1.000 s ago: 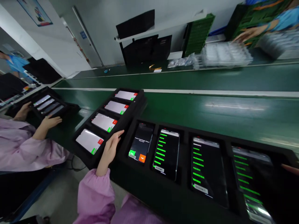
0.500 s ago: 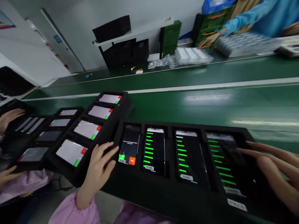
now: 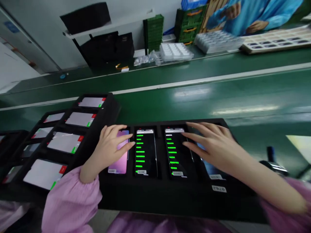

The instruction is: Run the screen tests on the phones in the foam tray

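Note:
A black foam tray (image 3: 170, 197) in front of me holds several phones side by side. My left hand (image 3: 110, 147) lies open over the leftmost phone (image 3: 120, 161), whose screen glows purple, fingers spread toward the second phone (image 3: 144, 152). That second phone and the third phone (image 3: 176, 152) show green text lines. My right hand (image 3: 213, 144) rests open, fingers stretched flat, over the rightmost phone (image 3: 213, 170) and the third phone's edge. Neither hand holds anything.
Another black tray (image 3: 97, 129) with several white-screened phones sits to the left, more trays beyond it. The green conveyor belt (image 3: 218, 94) runs behind. Across it are clear plastic trays (image 3: 175, 51), green crates (image 3: 153, 30) and a person in blue (image 3: 252, 14).
My left hand slid from the tray's left rim onto the leftmost phone, whose screen went from black to purple. My right hand moved left over the right phones. The view swung right.

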`<state>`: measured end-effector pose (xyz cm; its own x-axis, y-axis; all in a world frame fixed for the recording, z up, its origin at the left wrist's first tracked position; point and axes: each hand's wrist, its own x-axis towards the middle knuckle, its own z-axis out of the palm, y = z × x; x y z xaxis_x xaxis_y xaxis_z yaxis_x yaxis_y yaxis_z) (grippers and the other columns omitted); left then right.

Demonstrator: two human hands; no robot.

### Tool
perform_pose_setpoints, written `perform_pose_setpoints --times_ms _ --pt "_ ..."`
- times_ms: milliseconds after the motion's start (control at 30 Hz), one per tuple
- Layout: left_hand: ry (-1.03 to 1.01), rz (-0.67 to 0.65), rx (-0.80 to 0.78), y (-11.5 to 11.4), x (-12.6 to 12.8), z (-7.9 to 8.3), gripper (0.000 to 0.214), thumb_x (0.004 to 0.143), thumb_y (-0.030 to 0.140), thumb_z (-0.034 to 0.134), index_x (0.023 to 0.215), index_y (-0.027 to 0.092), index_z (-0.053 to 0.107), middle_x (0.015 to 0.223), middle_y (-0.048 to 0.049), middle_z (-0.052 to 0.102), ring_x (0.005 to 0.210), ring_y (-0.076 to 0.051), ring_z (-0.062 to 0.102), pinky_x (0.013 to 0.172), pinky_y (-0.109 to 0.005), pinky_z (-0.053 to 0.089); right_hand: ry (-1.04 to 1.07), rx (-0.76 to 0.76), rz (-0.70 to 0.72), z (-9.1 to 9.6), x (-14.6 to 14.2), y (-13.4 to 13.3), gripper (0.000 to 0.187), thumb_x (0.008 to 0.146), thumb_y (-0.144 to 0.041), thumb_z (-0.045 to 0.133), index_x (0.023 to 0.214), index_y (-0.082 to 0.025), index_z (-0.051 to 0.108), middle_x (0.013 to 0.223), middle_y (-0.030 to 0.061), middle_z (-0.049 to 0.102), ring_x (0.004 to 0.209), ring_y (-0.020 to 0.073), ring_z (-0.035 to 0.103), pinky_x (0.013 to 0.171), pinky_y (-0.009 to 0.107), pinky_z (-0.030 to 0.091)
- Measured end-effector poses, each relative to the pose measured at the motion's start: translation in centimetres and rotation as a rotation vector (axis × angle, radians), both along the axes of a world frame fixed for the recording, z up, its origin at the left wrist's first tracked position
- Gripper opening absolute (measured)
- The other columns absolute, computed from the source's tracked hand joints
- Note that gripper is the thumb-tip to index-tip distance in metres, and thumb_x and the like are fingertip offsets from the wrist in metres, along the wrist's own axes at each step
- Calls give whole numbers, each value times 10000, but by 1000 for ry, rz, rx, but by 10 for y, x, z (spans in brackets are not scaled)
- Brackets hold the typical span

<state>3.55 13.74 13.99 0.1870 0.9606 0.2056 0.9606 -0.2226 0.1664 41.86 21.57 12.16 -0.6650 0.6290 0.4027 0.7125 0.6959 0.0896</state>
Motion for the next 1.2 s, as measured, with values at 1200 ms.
perform_pose_setpoints --times_ms 1200 --pt "44 256 158 -36 -36 -37 406 1051 545 559 1322 290 724 1432 -120 680 1347 -352 607 1186 -645 421 57 -67 -71 -30 52 4 684 1094 -620 96 1204 -353 715 1398 124 670 1204 507 639 756 663 541"
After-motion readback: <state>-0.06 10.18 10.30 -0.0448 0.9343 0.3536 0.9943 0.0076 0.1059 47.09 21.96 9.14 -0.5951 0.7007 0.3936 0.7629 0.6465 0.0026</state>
